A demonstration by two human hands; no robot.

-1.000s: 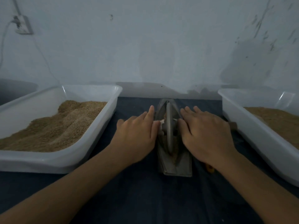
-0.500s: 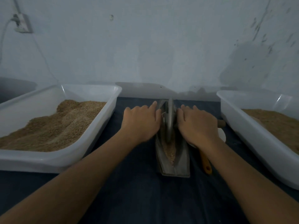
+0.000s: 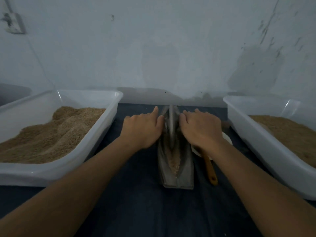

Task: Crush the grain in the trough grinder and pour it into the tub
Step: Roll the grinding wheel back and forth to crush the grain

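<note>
The left hand's fingers (image 3: 154, 112) lie almost straight, palm down on the wheel's axle on its side of the trough grinder (image 3: 176, 161); the right hand (image 3: 200, 129) mirrors it on the other side. Whether either thumb curls under the axle cannot be told. The metal wheel (image 3: 171, 124) stands upright between the left hand (image 3: 142, 129) and the right, at the far end of the trough. Crushed grain (image 3: 174, 161) lies in the near half of the groove. The left tub (image 3: 102, 120) and the right tub (image 3: 242, 127) flank the grinder, both holding tan meal. A wooden-handled tool (image 3: 211, 170) lies just beside the grinder, partly over a white dish (image 3: 226, 137).

The step in hand looks like rolling: equal pressure from both palms should keep the wheel upright, and full-length strokes should reach the near grain without spilling it onto the dark cloth (image 3: 136, 202).
</note>
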